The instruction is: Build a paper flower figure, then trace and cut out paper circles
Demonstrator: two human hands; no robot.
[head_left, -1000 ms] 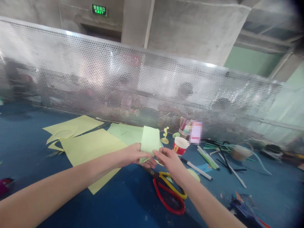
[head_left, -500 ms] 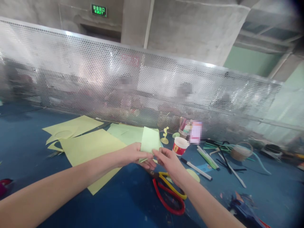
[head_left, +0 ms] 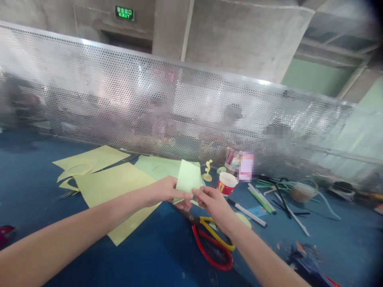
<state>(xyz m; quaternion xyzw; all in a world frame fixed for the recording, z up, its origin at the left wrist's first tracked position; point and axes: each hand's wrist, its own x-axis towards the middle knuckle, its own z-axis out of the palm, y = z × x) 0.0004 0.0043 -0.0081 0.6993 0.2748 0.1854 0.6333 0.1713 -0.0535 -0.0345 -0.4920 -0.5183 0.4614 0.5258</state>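
Between both hands I hold a folded piece of pale green paper (head_left: 189,175) above the table. My left hand (head_left: 168,192) grips its lower left side, thumb in front and fingers behind. My right hand (head_left: 211,199) pinches its lower right corner between thumb and fingertips. Just below the hands lie scissors (head_left: 212,243) with one red and one yellow handle, their blades partly hidden. Yellow paper sheets (head_left: 115,187) lie under and beyond my left forearm, with a light green sheet (head_left: 152,166) behind them.
A red and white paper cup (head_left: 227,184) stands right of my hands, near a small yellow figure on a base (head_left: 208,171). Markers (head_left: 248,212), pipe cleaners (head_left: 287,199) and a small basket (head_left: 303,192) lie to the right. A perforated metal divider (head_left: 119,95) borders the blue table's far side.
The folded paper and my left hand have shifted very slightly; both hands keep their grip. The large yellow sheet's lower edge moved a little left. A blurred person behind the divider shifted.
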